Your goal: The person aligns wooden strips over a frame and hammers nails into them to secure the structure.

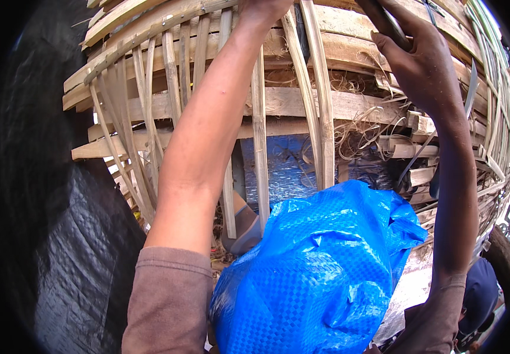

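My left hand (267,8) reaches up to the top edge, beside the upper ends of several pale split strips. Its fingers are cut off by the picture's edge. At the upper right my right hand (423,59) is closed round a dark narrow bar (387,20), perhaps a tool handle; its far end lies out of view. Long upright strips (259,141) hang in front of stacked wooden planks (340,106). Along the upper left, a thin crosspiece (143,42) lies over the tops of several strips. A blue woven plastic sheet (320,265) bulges up between my arms.
Curly shavings (355,133) cling around the planks at centre right. A black sheet (84,248) hangs on the left. Below the strips shows a grey shoe or sandal (243,227). More long strips (494,106) bunch at the right; a person in a dark cap (479,295) is at the lower right.
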Available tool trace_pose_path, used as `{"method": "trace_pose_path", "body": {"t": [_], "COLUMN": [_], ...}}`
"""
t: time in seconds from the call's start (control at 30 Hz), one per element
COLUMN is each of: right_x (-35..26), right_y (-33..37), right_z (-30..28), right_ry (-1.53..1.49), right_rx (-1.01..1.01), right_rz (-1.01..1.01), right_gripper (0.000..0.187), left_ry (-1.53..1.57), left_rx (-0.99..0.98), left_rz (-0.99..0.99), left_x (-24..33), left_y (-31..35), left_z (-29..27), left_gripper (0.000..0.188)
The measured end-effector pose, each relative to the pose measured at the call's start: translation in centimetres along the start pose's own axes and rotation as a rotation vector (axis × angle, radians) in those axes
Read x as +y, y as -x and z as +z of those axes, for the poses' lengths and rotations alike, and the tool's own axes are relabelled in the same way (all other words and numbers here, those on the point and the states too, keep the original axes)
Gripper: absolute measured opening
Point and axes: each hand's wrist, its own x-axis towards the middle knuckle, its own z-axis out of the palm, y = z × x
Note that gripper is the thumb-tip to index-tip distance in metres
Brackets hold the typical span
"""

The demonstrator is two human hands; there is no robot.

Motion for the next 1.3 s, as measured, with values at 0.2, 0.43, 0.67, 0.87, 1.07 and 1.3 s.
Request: {"method": "trace_pose_path", "body": {"t": [0.2,0.43,0.67,0.87,1.07,1.3], "right_x": [-0.4,0.2,0.2,-1.0,2.1,0.0], "right_y": [0.3,-0.6,0.1,0.3,0.6,1.1], "right_z": [0.7,-0.1,0.4,0.6,1.2,0.3], "right_ry": [0.095,-0.03,0.077,0.145,0.129,0.137], "right_rx": [0.001,0.047,-0.121,-0.07,0.137,-0.074], "right_rz": [0.036,0.062,0.282,0.263,-0.143,0.112], "right_gripper": [0.059,0.057,0.063,0.061,0.061,0.063], "left_ry": [-0.102,-0.101,-0.097,-0.165,-0.125,-0.218], "left_rx": [-0.055,-0.033,0.002,0.037,0.072,0.096], "left_rz": [0.0,0.116,0.26,0.204,0.225,0.211], "left_x": [-0.4,-0.6,-0.8,-1.3,-0.4,-0.4], "left_y": [0.0,-0.4,-0.7,-0.2,-0.4,-0.3], "left_z": [0.3,0.7,1.7,0.1,0.6,0.1], "left_gripper": [0.1,0.099,0.096,0.101,0.101,0.098]}}
